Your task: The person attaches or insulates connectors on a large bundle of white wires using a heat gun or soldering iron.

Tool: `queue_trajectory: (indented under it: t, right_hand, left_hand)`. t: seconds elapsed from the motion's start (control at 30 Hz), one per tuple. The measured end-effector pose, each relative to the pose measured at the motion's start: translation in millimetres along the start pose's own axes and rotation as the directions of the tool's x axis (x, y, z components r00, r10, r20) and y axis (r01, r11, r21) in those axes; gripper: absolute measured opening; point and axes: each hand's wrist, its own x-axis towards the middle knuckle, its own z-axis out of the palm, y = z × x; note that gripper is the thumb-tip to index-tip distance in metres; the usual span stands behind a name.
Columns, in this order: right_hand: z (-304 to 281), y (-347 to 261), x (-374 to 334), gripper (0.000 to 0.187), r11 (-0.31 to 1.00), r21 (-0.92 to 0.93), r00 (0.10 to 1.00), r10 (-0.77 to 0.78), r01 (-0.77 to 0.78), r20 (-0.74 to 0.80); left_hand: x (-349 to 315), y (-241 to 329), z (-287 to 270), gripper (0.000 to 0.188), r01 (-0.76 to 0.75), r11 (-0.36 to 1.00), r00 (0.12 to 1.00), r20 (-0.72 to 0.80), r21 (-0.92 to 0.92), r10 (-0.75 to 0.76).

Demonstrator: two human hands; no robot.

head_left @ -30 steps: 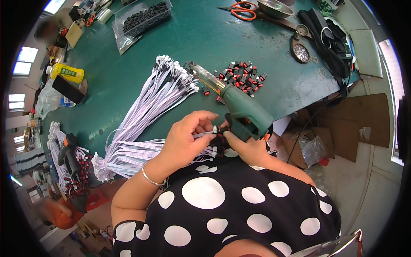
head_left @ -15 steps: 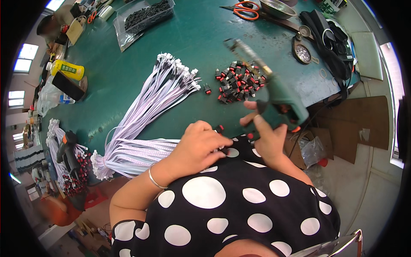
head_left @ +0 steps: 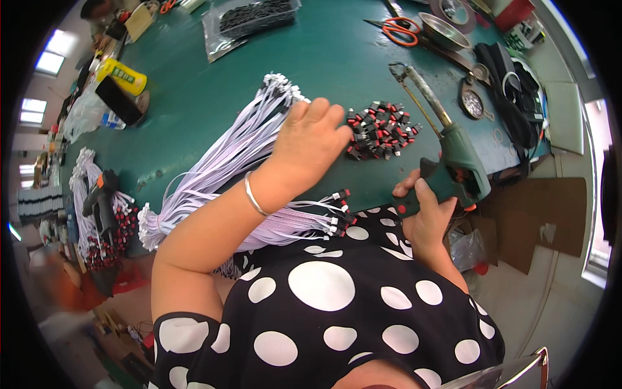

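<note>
My left hand [head_left: 311,146] has its fingers curled down between the white wire bundle and the left edge of a pile of small black-and-red switches [head_left: 383,131]. What its fingertips pinch, if anything, is hidden. My right hand [head_left: 424,211] grips the handle of a green soldering gun [head_left: 463,155], its long metal tip pointing away from me. White ribbon wires [head_left: 220,152] with white plugs fan out on the table under my left forearm. A second group of wires [head_left: 291,220] lies nearest to me, with black-and-red switches [head_left: 342,220] at its ends.
A clear tray of black parts [head_left: 259,16] stands at the back of the green table [head_left: 324,58]. Orange-handled scissors [head_left: 400,31] and a metal bowl [head_left: 446,31] lie at far right. A yellow bottle [head_left: 123,76] and a phone [head_left: 120,100] stand at left. Finished-looking wire bundles [head_left: 87,194] hang over the left edge.
My left hand has moved up and away from the near wire ends to the switch pile's edge. The soldering gun in my right hand has shifted right in the picture.
</note>
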Motion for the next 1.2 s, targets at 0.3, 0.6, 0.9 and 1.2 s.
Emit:
queue_trajectory:
  t: [0.3, 0.6, 0.9, 1.2]
  right_hand:
    - [19, 7, -12, 0.019, 0.942, -0.323, 0.984, 0.138, -0.094, 0.117]
    - [18, 4, -4, 0.034, 0.932, -0.353, 0.981, 0.138, -0.082, 0.139]
    - [13, 1, 1, 0.017, 0.97, -0.236, 0.992, 0.079, -0.053, 0.1]
    - [21, 1, 0, 0.026, 0.952, -0.267, 0.982, 0.175, -0.152, 0.068]
  left_hand:
    - [-22, 59, -9, 0.028, -0.03, 0.695, 0.968, -0.195, -0.718, -0.159]
    - [-47, -6, -22, 0.017, 0.26, 0.904, 0.964, 0.04, -0.339, -0.262]
    - [-61, -9, -12, 0.016, 0.312, 0.922, 0.949, 0.121, -0.227, -0.292]
    - [-48, 0, -6, 0.024, 0.349, 0.835, 0.936, 0.12, -0.426, -0.33]
